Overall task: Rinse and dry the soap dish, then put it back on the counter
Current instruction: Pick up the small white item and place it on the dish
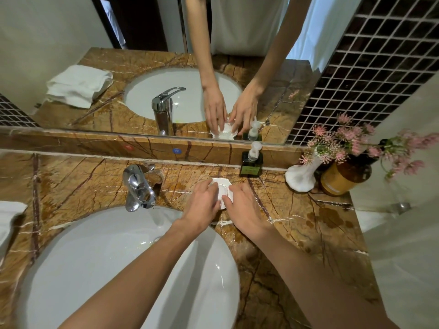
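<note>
A small white soap dish (222, 188) rests on the brown marble counter (297, 224), just right of the chrome faucet (140, 188) and behind the sink's rim. My left hand (204, 205) covers its left edge with fingers curled on it. From the other side, my right hand (242, 207) grips the dish's right edge. Most of the dish is hidden under my fingers. The mirror shows both hands on the dish from the far side.
A white oval sink (107, 269) lies below the faucet. A dark green pump bottle (251, 161) stands right behind the dish. A white vase with pink flowers (303, 176) and an amber jar (342, 179) stand at the right. Folded white towel (9, 217) at the left edge.
</note>
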`<action>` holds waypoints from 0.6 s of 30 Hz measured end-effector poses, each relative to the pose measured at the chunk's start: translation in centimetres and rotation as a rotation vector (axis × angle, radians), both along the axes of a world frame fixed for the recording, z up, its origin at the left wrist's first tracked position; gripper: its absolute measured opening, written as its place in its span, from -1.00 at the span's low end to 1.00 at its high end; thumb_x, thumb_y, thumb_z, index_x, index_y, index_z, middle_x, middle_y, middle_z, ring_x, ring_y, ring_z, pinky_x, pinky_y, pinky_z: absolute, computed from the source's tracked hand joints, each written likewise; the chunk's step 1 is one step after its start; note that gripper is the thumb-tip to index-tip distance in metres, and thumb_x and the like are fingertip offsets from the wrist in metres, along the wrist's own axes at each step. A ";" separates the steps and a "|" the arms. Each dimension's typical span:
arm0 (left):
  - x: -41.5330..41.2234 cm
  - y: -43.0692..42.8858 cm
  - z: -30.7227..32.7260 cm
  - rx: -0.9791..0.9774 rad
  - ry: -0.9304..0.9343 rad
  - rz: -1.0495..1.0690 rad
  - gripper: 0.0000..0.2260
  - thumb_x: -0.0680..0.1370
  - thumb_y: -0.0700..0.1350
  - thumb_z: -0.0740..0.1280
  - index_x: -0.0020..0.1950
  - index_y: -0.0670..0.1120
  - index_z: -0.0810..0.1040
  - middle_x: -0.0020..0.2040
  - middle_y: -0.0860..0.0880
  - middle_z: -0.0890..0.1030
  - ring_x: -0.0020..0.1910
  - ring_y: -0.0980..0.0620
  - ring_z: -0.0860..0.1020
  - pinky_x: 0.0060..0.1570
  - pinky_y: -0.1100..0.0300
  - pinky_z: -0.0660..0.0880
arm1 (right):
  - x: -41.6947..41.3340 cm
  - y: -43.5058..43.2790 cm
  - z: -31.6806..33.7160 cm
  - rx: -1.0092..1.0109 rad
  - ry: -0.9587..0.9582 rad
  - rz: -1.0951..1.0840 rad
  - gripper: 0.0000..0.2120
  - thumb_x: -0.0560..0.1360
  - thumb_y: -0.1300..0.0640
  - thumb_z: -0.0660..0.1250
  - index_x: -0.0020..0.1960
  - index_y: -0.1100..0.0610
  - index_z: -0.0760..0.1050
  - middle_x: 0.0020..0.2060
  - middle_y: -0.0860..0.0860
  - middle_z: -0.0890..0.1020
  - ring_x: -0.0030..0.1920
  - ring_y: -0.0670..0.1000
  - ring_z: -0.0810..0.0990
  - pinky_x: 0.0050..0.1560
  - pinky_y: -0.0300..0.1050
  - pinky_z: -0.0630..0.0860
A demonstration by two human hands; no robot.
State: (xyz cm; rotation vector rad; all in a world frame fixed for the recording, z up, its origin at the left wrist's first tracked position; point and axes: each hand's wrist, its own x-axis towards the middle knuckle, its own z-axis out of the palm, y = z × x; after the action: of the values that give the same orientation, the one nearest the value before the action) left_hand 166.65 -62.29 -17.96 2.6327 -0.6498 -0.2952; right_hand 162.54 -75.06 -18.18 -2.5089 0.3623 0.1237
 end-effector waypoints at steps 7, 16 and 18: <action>-1.9 2.2 1.3 0.005 -0.158 -0.033 -0.63 0.56 -0.06 0.21 0.33 -0.17 0.45 0.40 -0.14 0.43 0.37 -0.11 0.35 0.38 0.02 0.25 | -2.4 0.4 1.5 -0.076 -0.078 -0.016 -0.61 0.57 0.07 0.24 0.36 0.14 0.35 0.24 0.09 0.40 0.24 0.09 0.40 0.20 0.01 0.45; -6.1 5.2 1.3 0.035 -0.185 -0.108 -0.60 0.52 -0.01 0.23 0.34 -0.08 0.43 0.36 -0.08 0.45 0.34 -0.09 0.37 0.33 -0.02 0.29 | -7.8 2.0 2.0 -0.166 -0.085 0.026 -0.52 0.55 0.09 0.27 0.44 0.10 0.26 0.44 0.14 0.30 0.44 0.14 0.27 0.38 0.10 0.34; -7.3 5.8 1.1 0.055 -0.161 -0.101 -0.56 0.52 0.00 0.23 0.39 -0.08 0.38 0.40 -0.10 0.41 0.38 -0.10 0.33 0.34 -0.02 0.29 | -9.2 2.5 1.9 -0.189 -0.066 0.039 -0.48 0.55 0.06 0.26 0.46 0.08 0.22 0.47 0.15 0.27 0.45 0.16 0.25 0.36 0.12 0.34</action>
State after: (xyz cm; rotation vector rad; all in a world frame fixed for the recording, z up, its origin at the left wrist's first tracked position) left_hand 159.32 -56.52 -16.82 2.7003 -0.8399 -0.1324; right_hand 153.39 -72.52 -16.27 -2.7005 0.3106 0.0228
